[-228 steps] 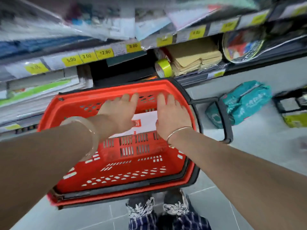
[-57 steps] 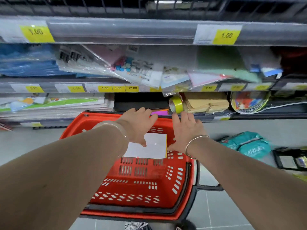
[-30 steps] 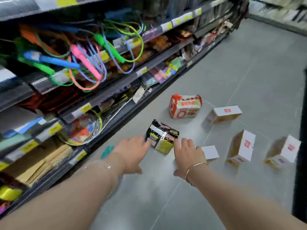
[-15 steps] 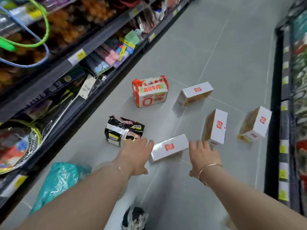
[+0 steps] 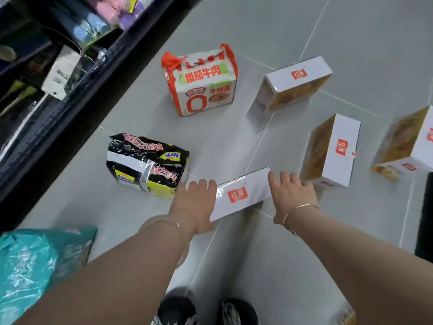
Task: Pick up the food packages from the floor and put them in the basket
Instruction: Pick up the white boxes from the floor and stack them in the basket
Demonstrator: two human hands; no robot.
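Flanking the white box ends, left hand and right hand spread flat.

Pale grey tiled floor with thin grout lines, dark stocked shelving along the left.

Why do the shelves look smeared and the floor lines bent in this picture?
Head view: the shelves and teal bag at the left edge are motion-blurred, while the nearest white box between the left hand and right hand stays fairly sharp; the wide lens bends the floor seams; lighting is soft, shadows faint.
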